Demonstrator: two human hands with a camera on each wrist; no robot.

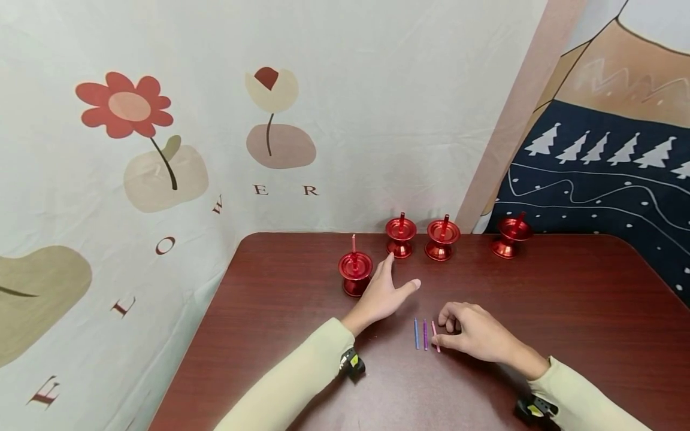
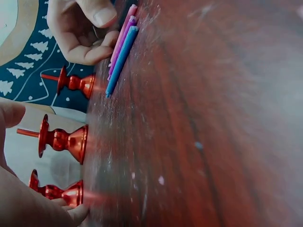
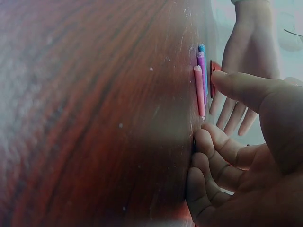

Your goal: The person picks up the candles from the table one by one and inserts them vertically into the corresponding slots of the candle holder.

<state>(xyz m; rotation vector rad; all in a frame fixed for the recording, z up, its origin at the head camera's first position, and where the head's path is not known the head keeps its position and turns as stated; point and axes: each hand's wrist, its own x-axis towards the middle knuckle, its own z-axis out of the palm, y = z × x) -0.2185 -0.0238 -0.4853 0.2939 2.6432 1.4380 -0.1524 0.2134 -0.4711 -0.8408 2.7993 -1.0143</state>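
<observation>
Three thin candles lie side by side on the table: a blue candle [image 1: 417, 333], a purple candle [image 1: 425, 335] and a pink candle [image 3: 199, 90]. My right hand [image 1: 477, 332] is bent over the pink one, thumb beside it and fingers loosely curled; a gap shows between thumb and fingers in the right wrist view. To the left, my left hand [image 1: 381, 294] reaches out with straight fingers, nothing in its grip. It is beside a red metal candle holder [image 1: 355, 266] that carries an upright pink candle [image 1: 353, 243]. Its fingertips overlap the base of another red holder [image 1: 401, 230].
Two more red holders, one right of centre [image 1: 443, 232] and one farther right [image 1: 512, 230], stand along the back of the brown table [image 1: 259, 335]. A printed cloth [image 1: 377, 108] hangs close behind the table's back edge.
</observation>
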